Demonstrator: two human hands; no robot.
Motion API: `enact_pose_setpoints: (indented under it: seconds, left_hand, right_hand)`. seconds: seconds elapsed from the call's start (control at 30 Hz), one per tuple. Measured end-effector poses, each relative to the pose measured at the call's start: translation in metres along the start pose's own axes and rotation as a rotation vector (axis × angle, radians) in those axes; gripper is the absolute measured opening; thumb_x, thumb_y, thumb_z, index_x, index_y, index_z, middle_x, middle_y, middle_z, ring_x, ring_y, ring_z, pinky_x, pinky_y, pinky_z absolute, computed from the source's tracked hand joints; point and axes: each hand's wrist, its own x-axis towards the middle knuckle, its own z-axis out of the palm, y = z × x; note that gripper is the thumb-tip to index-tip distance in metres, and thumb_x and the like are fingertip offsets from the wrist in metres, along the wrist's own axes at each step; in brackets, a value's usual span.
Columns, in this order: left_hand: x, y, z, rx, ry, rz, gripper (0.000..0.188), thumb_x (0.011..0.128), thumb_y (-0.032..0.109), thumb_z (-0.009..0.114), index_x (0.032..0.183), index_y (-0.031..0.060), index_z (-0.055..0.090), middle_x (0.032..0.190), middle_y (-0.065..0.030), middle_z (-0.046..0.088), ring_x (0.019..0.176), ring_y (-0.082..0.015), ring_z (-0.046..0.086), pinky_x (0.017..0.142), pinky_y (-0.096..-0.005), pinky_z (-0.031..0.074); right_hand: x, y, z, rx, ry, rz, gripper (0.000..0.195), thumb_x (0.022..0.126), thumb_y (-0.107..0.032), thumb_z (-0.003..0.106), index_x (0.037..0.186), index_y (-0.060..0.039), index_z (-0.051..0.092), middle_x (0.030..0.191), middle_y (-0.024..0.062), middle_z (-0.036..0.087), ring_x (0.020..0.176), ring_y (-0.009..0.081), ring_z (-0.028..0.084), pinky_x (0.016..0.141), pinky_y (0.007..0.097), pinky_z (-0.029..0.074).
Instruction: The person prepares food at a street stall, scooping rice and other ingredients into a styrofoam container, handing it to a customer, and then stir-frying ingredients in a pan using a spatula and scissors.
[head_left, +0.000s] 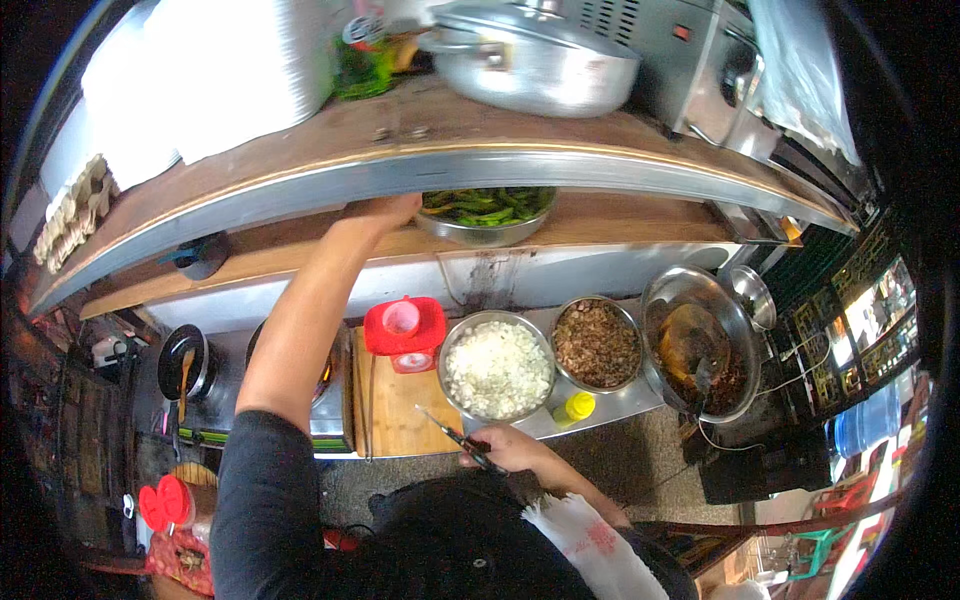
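Note:
My left hand (390, 210) reaches onto the wooden shelf, at the left rim of a steel bowl of green peppers (491, 214); its fingers are mostly hidden under the upper shelf's edge. In my right hand (510, 448) I hold dark-handled scissors (480, 452), pointing up-left over the wooden cutting board (409, 427). Tongs (367, 409) lie along the board's left side. A red kitchen scale (406, 334) stands at the board's back. To its right are a bowl of chopped white onion (498, 365), a bowl of brown chopped meat (598, 343) and a yellow-capped bottle (576, 408).
The upper shelf's metal edge (517, 166) runs across above the counter, with a lidded pot (536, 64) on it. A stove with a small black pan (182, 364) is at left. At right, a large steel basin (703, 345) holds dark food and a ladle-like tool.

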Motion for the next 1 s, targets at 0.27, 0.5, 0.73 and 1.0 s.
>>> enact_pose_setpoints:
  seconds: [0.27, 0.5, 0.73, 1.0]
  left_hand:
    - [0.110, 0.057, 0.049, -0.004, -0.685, -0.103, 0.024, 0.090, 0.024, 0.057, 0.103, 0.0050, 0.065, 0.095, -0.0173, 0.067, 0.090, -0.0379, 0.064, 0.081, -0.0470, 0.051]
    - [0.126, 0.051, 0.055, -0.044, -0.753, -0.085, 0.025, 0.090, 0.027, 0.058, 0.102, 0.0052, 0.065, 0.094, -0.0166, 0.067, 0.088, -0.0370, 0.064, 0.080, -0.0470, 0.051]
    - [0.108, 0.033, 0.019, -0.096, -0.660, -0.008, 0.026, 0.091, 0.029, 0.059, 0.101, 0.0055, 0.065, 0.093, -0.0159, 0.067, 0.087, -0.0361, 0.064, 0.079, -0.0470, 0.051]
    - [0.093, 0.041, 0.012, -0.143, -0.534, 0.095, 0.028, 0.091, 0.031, 0.059, 0.100, 0.0058, 0.065, 0.092, -0.0152, 0.067, 0.085, -0.0352, 0.063, 0.078, -0.0470, 0.051]
  right_hand:
    - [-0.099, 0.064, -0.037, 0.073, 0.167, -0.050, 0.030, 0.087, -0.023, 0.074, 0.105, 0.0006, 0.069, 0.092, 0.0145, 0.072, 0.085, 0.0209, 0.067, 0.080, 0.0347, 0.051]
    - [-0.141, 0.108, -0.048, 0.284, 0.356, 0.021, 0.031, 0.087, -0.031, 0.073, 0.096, -0.0011, 0.071, 0.083, 0.0170, 0.071, 0.075, 0.0200, 0.065, 0.073, 0.0384, 0.051]
    - [-0.147, 0.133, -0.045, 0.490, 0.431, 0.035, 0.029, 0.087, -0.024, 0.074, 0.100, 0.0015, 0.071, 0.088, 0.0126, 0.073, 0.082, 0.0196, 0.067, 0.079, 0.0374, 0.053]
    - [-0.107, 0.133, -0.046, 0.482, 0.394, 0.032, 0.030, 0.085, -0.026, 0.076, 0.099, 0.0006, 0.072, 0.086, 0.0144, 0.072, 0.079, 0.0196, 0.068, 0.075, 0.0354, 0.053]
